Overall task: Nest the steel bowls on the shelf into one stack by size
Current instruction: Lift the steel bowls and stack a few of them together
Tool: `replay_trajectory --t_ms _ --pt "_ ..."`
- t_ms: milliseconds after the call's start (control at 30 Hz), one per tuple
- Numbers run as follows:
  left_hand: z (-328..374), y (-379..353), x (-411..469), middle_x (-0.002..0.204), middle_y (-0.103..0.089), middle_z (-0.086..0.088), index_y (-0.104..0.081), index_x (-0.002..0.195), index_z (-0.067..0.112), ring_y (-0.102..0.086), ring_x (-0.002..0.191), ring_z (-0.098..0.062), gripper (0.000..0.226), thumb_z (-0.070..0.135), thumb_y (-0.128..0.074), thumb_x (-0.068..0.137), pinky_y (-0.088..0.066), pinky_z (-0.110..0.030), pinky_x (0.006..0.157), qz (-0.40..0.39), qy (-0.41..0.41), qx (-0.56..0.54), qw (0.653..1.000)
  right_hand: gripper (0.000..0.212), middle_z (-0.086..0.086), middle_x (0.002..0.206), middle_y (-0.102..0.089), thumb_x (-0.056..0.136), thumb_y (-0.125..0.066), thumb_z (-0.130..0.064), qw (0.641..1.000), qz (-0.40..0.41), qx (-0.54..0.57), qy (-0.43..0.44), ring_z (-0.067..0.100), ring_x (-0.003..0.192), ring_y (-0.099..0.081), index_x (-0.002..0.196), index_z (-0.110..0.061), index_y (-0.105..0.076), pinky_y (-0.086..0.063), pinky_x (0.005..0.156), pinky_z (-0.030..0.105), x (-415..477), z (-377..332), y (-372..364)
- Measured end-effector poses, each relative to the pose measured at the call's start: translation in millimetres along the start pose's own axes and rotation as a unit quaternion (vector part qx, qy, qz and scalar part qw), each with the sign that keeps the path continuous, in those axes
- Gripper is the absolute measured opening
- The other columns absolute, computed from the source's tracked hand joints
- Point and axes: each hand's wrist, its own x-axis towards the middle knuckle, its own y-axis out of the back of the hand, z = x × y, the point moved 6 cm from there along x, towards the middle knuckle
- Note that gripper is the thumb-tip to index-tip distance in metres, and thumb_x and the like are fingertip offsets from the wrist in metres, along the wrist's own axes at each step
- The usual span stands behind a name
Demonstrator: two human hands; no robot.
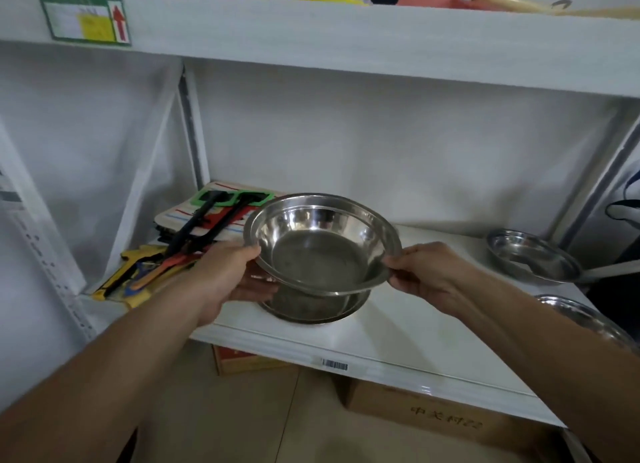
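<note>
Left hand (231, 276) pinching the left rim of a steel bowl (322, 242), thumb on top, fingers curled under. Right hand (429, 272) pinching the right rim the same way. Bowl is held tilted toward the camera, empty, directly above a second bowl (311, 306) sitting on the white shelf (398, 327). Can't tell if the two touch. Third bowl (531, 261) far right on the shelf, empty. Fourth bowl (588, 318) at the right edge, partly hidden by the forearm.
</note>
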Motion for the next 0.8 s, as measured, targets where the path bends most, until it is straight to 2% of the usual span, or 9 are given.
replay_trajectory --t_ms 67,233,333,467,533,633,700,800 --pt "-1.1 11.7 12.2 0.095 -0.078 -0.022 -0.065 0.120 0.004 -0.078 0.081 -0.033 0.032 0.023 -0.045 0.105 -0.062 -0.035 0.061 0.005 0.003 0.011 1.000 0.007 0.014 0.074 -0.073 0.086 -0.072 0.008 1.000 0.000 -0.007 0.002 0.018 0.060 -0.069 0.083 0.001 -0.071 -0.059 0.050 0.023 11.8 0.6 -15.3" --pt "-17.3 24.9 35.4 0.102 -0.076 -0.023 -0.068 0.114 0.001 -0.078 0.083 -0.034 0.033 0.023 -0.044 0.105 -0.062 -0.038 0.068 0.006 0.026 0.050 0.998 0.014 0.014 0.072 -0.072 0.084 -0.074 0.007 0.999 0.024 -0.042 0.003 0.013 0.047 -0.068 0.098 0.009 -0.072 -0.057 0.045 0.022 37.9 14.3 -33.4" --pt "-27.5 22.5 45.5 0.102 -0.076 -0.024 -0.069 0.111 0.000 -0.077 0.079 -0.033 0.035 0.025 -0.046 0.104 -0.062 -0.036 0.065 -0.001 0.040 0.096 0.995 0.017 0.018 0.076 -0.073 0.083 -0.077 0.004 0.995 0.045 -0.084 0.004 0.016 0.049 -0.070 0.097 0.010 -0.071 -0.059 0.047 0.024 47.4 23.4 -31.7" --pt "-37.9 11.3 54.9 0.082 -0.069 -0.017 -0.067 0.095 0.002 -0.069 0.062 -0.026 0.029 0.023 -0.049 0.101 -0.060 -0.032 0.056 0.002 0.060 0.187 0.980 0.020 0.026 0.089 -0.077 0.081 -0.079 -0.001 0.983 0.068 -0.172 0.011 0.028 0.065 -0.077 0.095 0.011 -0.071 -0.065 0.061 0.031 58.1 36.7 -24.2" --pt "-43.2 8.5 60.3 0.078 -0.061 -0.013 -0.062 0.089 0.002 -0.064 0.055 -0.023 0.024 0.020 -0.049 0.099 -0.056 -0.028 0.049 0.018 0.077 0.230 0.970 0.020 0.026 0.086 -0.077 0.080 -0.077 -0.002 0.972 0.080 -0.221 0.014 0.028 0.062 -0.077 0.093 0.011 -0.071 -0.067 0.068 0.039 63.1 44.2 -22.3" --pt "-50.7 9.6 67.4 0.083 -0.056 -0.012 -0.057 0.098 0.002 -0.058 0.048 -0.021 0.018 0.019 -0.049 0.095 -0.050 -0.025 0.043 0.038 0.102 0.280 0.954 0.018 0.021 0.076 -0.077 0.079 -0.073 -0.006 0.949 0.094 -0.300 0.023 0.028 0.062 -0.076 0.090 0.008 -0.070 -0.067 0.071 0.045 66.1 53.8 -25.2" --pt "-55.5 10.9 70.6 0.085 -0.057 -0.013 -0.058 0.104 0.001 -0.057 0.047 -0.020 0.023 0.019 -0.049 0.093 -0.047 -0.022 0.041 0.038 0.110 0.321 0.940 0.021 0.015 0.072 -0.076 0.081 -0.071 -0.017 0.931 0.098 -0.350 0.035 0.026 0.062 -0.077 0.087 0.002 -0.070 -0.067 0.069 0.042 64.2 57.7 -28.7" --pt "-55.0 10.1 69.1 0.083 -0.063 -0.012 -0.059 0.093 0.005 -0.061 0.052 -0.022 0.022 0.026 -0.051 0.090 -0.047 -0.022 0.042 0.041 0.097 0.384 0.918 0.030 0.010 0.073 -0.075 0.083 -0.066 -0.034 0.899 0.104 -0.421 0.060 0.026 0.066 -0.075 0.080 -0.005 -0.070 -0.065 0.069 0.038 59.7 61.6 -32.7"
